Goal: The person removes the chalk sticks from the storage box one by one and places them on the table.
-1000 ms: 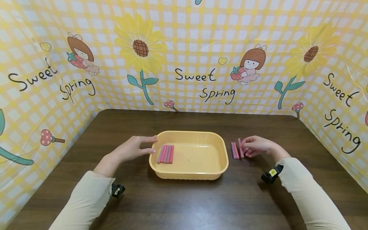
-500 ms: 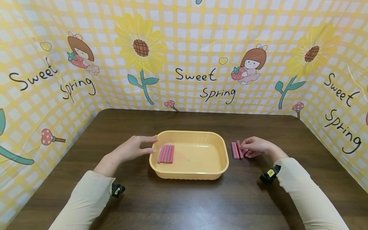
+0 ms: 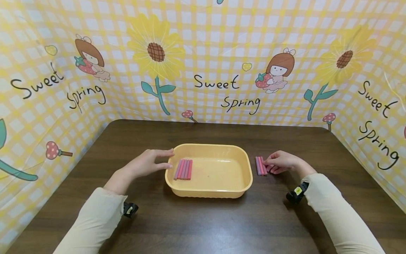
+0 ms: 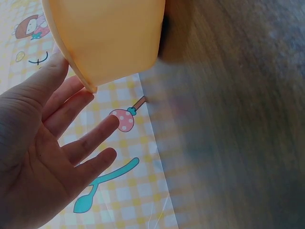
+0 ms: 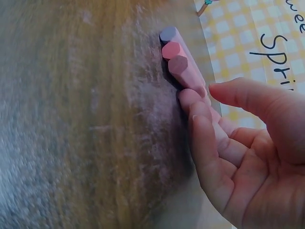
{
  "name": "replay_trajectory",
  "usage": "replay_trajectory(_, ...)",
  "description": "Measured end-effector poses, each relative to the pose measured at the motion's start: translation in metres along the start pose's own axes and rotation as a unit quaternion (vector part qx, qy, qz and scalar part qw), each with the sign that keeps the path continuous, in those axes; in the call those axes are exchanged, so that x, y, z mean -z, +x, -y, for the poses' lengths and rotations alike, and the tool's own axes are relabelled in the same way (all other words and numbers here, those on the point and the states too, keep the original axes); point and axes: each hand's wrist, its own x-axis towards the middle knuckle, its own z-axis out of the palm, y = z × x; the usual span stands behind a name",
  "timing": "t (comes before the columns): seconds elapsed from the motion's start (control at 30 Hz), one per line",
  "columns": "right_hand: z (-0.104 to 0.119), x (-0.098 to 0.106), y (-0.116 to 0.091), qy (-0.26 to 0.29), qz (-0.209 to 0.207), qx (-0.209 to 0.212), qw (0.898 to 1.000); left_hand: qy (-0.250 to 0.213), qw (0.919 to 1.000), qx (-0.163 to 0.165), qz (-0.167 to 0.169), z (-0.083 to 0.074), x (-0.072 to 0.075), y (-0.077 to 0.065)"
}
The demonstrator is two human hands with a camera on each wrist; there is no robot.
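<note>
My left hand [image 3: 142, 164] rests its mostly straight fingers and thumb against the left rim of a yellow plastic tray [image 3: 209, 191]. Several pink and purple chalk sticks [image 3: 183, 169] lie side by side inside the tray's left part. Right of the tray, on the table, three more lie in a row: a purple chalk stick [image 5: 168, 34], a bright pink chalk stick [image 5: 171, 50] and a mauve chalk stick [image 5: 179, 66]. The right hand [image 3: 280, 162] pinches the mauve one, thumb above and curled fingers along its side, partly hiding it.
The dark brown wooden table [image 3: 196, 225] bears pale dust streaks near the right-hand row in the right wrist view. A yellow checked cloth [image 3: 203, 60] with flowers and lettering hangs around its back and sides.
My right hand has brought the mauve chalk stick leftward and lowered it, from apart and tilted to lying against the other two. The left hand and tray stay in place.
</note>
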Motion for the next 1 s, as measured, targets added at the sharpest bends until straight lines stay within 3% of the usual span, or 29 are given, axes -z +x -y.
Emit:
replay_trajectory(0.5, 0.012, 0.004, -0.009, -0.009, -0.008, 0.029, 1.0, -0.005, 1.0, 0.003, 0.002, -0.002, 0.001, -0.001)
replay_trajectory(1.0, 0.065, -0.001, -0.023, -0.057, -0.021, 0.078, 0.995, -0.006, 1.0, 0.002, 0.002, 0.0, 0.0, 0.0)
